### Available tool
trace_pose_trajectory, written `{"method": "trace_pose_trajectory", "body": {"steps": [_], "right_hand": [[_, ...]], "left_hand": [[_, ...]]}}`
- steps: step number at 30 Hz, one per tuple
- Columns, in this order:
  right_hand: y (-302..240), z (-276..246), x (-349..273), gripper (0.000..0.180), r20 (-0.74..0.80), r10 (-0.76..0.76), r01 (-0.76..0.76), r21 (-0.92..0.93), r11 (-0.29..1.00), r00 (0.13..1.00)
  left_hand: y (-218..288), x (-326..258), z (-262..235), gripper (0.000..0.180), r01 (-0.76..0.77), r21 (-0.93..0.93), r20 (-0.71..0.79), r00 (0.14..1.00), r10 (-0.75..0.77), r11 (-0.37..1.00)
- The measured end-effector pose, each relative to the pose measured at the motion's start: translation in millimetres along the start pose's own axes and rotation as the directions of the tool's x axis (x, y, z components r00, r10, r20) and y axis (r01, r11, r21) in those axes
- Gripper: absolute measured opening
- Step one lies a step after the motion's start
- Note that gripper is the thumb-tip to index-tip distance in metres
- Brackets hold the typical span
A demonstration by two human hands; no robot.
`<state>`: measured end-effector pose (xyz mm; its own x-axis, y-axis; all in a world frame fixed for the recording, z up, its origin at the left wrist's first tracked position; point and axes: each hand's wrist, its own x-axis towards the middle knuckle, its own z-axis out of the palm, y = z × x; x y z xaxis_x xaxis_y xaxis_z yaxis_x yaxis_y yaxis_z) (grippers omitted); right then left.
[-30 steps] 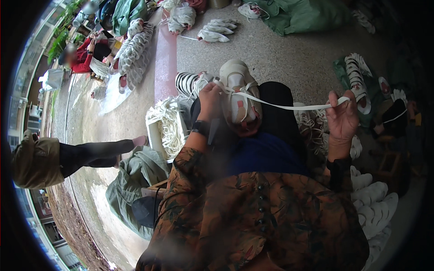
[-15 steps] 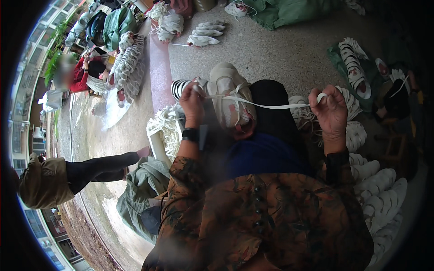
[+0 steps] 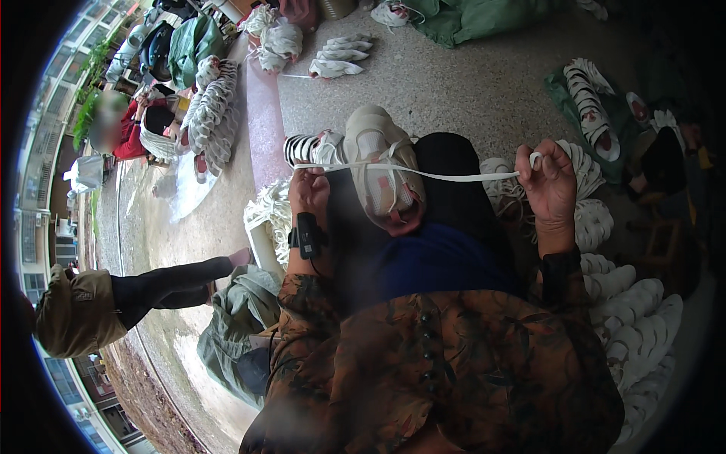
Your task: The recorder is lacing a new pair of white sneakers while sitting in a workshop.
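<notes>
Two hands stretch a flat white lace (image 3: 454, 175) taut across a pale beige sneaker with white trim (image 3: 384, 175), which rests sole-down on the person's dark-trousered lap. The left hand (image 3: 310, 191), just to the left of the sneaker, is closed around one end of the lace, the fingers curled over it; a small black device (image 3: 307, 236) is strapped at the wrist below it. The right hand (image 3: 550, 186), well to the right of the sneaker, pinches the other end between thumb and fingertips, with a short loop of lace showing above the knuckles. The lace runs nearly level from one hand to the other, passing over the front part of the sneaker; whether it is threaded through an eyelet there cannot be told. Beyond the sneaker's toe, touching or just behind it, lies a black-and-white striped piece (image 3: 301, 147). To the left of the sneaker, lower down, sits a bundle of white laces (image 3: 271, 216) on the speckled stone floor (image 3: 454, 83). Right of the sneaker, past the right hand, stacks of white shoe soles (image 3: 635, 318) are heaped together. Far to the left of the sneaker another person's dark-clad leg (image 3: 166, 281) reaches across the floor. Farther off above the sneaker lie green sacks (image 3: 484, 17) and more white bundles (image 3: 276, 38).
</notes>
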<state>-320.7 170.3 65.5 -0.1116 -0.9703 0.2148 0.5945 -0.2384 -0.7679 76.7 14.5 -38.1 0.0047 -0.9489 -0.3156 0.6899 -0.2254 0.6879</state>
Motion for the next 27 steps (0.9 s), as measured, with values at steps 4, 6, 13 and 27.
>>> {"method": "trace_pose_trajectory", "body": {"steps": [4,6,13,27], "right_hand": [[1.9,2.6,-0.4,0.020,-0.081,0.006,-0.007,-0.014,1.000,0.997],[4.0,2.5,0.0,0.017,-0.099,-0.012,0.009,-0.027,1.000,0.995],[10.2,2.7,2.5,0.010,0.006,0.025,-0.026,0.085,0.996,1.000],[26.5,19.8,8.7,0.027,-0.022,0.274,-0.273,-0.169,0.947,0.962]], "left_hand": [[-1.3,-1.6,5.0,0.036,-0.194,0.380,-0.005,0.977,0.211,0.904],[0.5,-2.1,5.4,0.037,-0.537,0.690,0.211,0.790,0.576,0.485],[12.4,-10.1,-22.4,0.014,-0.383,0.842,0.539,0.571,0.620,-0.380],[14.2,-74.4,37.1,0.038,-0.719,0.679,0.728,0.636,0.256,-0.146]]}}
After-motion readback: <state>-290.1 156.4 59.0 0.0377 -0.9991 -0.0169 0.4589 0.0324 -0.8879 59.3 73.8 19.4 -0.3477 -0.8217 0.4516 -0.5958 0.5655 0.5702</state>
